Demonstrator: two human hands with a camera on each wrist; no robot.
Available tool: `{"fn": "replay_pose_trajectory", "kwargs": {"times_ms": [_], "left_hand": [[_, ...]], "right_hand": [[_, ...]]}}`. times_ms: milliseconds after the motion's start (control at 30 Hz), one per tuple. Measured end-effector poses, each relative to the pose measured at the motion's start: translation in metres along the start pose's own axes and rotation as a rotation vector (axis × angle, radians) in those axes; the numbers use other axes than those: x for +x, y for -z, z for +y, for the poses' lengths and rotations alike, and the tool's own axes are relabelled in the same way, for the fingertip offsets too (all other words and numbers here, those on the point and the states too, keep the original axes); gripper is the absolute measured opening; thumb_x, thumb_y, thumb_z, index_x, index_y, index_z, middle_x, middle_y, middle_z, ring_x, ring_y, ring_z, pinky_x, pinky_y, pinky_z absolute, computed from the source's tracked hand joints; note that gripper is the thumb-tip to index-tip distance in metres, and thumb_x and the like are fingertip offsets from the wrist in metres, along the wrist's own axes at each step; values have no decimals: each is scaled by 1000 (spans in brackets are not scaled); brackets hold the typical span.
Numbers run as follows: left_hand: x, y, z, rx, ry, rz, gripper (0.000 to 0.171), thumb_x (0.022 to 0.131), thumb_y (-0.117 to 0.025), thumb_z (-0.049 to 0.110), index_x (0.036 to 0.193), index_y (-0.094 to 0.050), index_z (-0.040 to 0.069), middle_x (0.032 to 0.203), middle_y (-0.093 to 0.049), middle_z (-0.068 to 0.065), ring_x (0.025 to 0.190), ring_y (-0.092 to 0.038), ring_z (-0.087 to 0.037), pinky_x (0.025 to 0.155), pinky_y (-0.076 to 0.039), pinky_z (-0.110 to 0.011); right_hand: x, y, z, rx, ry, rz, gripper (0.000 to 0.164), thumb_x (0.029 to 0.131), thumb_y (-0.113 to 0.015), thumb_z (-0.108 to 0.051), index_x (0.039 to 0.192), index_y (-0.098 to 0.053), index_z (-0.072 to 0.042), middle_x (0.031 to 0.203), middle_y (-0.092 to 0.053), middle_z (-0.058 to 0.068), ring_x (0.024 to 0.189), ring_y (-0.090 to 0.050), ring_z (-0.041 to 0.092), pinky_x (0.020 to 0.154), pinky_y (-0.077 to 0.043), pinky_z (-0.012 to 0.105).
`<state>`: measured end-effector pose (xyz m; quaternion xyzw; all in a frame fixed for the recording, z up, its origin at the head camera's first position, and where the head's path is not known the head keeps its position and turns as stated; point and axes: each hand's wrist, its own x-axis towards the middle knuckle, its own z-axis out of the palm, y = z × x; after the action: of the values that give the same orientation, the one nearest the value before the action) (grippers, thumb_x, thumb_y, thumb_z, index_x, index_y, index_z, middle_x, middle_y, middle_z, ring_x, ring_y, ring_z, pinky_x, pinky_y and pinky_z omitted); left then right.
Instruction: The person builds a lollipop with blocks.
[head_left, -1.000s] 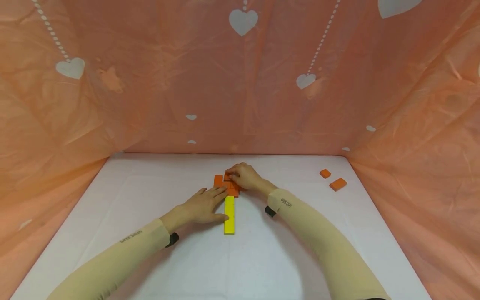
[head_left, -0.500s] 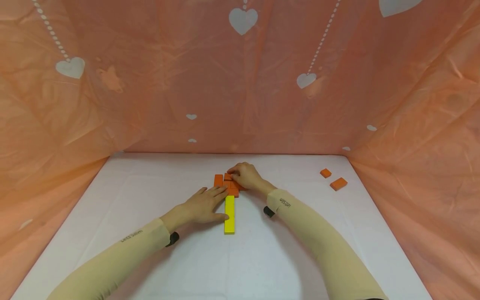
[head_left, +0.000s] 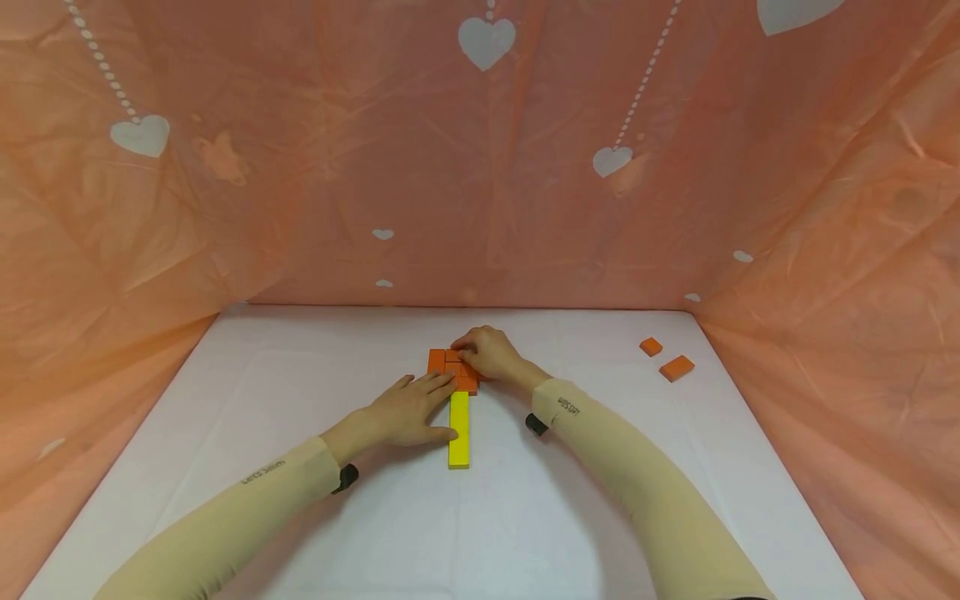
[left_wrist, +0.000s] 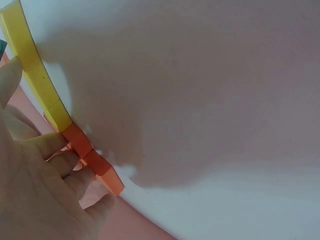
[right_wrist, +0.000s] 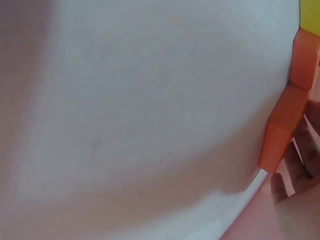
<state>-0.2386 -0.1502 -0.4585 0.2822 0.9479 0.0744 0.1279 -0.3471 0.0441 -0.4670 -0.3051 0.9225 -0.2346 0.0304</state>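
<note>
Several flat orange blocks (head_left: 467, 386) lie fitted together on the white table, with a yellow strip of blocks (head_left: 459, 442) running from them toward the person. My left hand (head_left: 405, 414) lies with fingers spread; its fingertips touch the orange blocks and its thumb rests at the yellow strip's edge. In the left wrist view, a seam crosses the yellow strip (left_wrist: 35, 70). At the far side of the group, my right hand (head_left: 491, 352) pinches a small orange block (head_left: 453, 356) between thumb and fingers, partly hiding the group's right side. An upright orange block (head_left: 437, 360) borders it on the left.
Two loose orange pieces, a smaller one (head_left: 651, 346) and a larger one (head_left: 677, 368), lie at the table's far right. A pink curtain with white hearts (head_left: 487, 44) rises behind the white table (head_left: 315, 533) and along both sides.
The small orange block under my right fingers has shifted slightly left and nearer, so its dark gap to the other blocks has closed. My left hand has stayed in place.
</note>
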Motion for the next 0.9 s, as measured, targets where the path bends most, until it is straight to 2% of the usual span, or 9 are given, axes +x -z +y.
{"fn": "replay_pose_trajectory", "kwargs": {"times_ms": [333,667,900], "left_hand": [[-1,1,1,-7,2,-3,91,97,-61,62,163,-33,6,171,-26,-11,157,-24,-35,123,-23,-63],[0,0,1,2,-5,2,90,98,-60,63,162,-33,6,171,-26,-12,157,-25,-35,123,-24,-63],[0,0,2,3,5,-5,90,98,-60,63,163,-33,7,171,-26,-11,157,-23,-34,123,-23,-63]], "right_hand": [[-2,-1,-1,12,-6,-3,25,104,-64,-13,124,-76,-7,123,-72,11,117,-62,29,107,-49,44],[-2,-1,0,4,31,10,24,103,-64,-12,124,-76,-6,121,-73,12,119,-63,31,109,-48,46],[-3,2,3,54,4,16,28,103,-66,-16,129,-74,-8,124,-72,10,119,-61,29,108,-48,46]]}}
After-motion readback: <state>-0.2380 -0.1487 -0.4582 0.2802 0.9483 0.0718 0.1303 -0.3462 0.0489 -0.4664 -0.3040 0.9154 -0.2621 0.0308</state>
